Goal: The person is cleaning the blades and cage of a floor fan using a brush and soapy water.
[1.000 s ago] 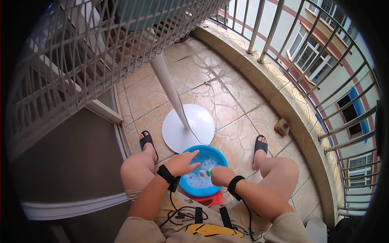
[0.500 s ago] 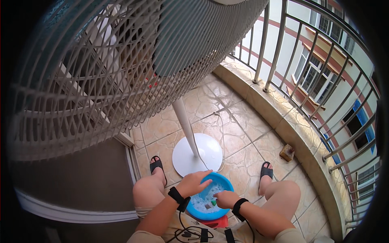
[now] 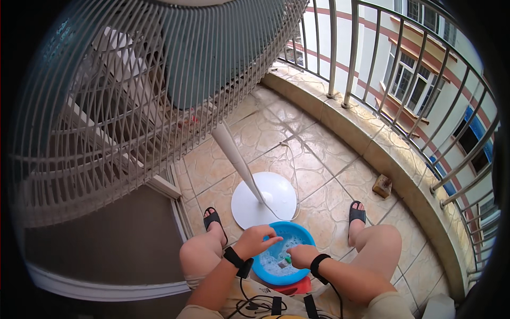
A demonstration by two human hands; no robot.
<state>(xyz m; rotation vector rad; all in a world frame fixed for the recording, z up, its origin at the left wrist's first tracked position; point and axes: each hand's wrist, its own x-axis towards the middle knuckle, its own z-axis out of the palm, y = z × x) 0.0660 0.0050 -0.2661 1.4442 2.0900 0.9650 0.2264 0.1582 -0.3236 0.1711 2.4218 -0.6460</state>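
Observation:
A round blue basin [image 3: 276, 279] of sudsy water stands between my knees. My left hand [image 3: 257, 242] is over its left rim, empty, with fingers bent and thumb apart. Over the right side of the basin is my right hand [image 3: 303, 256], its fingers curled inward. A small green object [image 3: 288, 260] shows just beneath those fingers, and a greyish piece [image 3: 282, 265] lies in the suds beside it. Whether my right fingers grip anything cannot be made out. Both wrists wear black straps with cables.
Close ahead on the left looms a fan's wire grille [image 3: 133, 111], its round white base [image 3: 252, 210] just beyond the basin. Something red [image 3: 298, 287] sits under the basin. A brownish block [image 3: 382, 186] lies by the curved ledge [image 3: 366, 143] below a metal railing [image 3: 353, 53].
The view has shifted slightly, moving the fan grille left in the picture. My left fingers have drawn together and bent more. My right hand stays over the suds by the green object.

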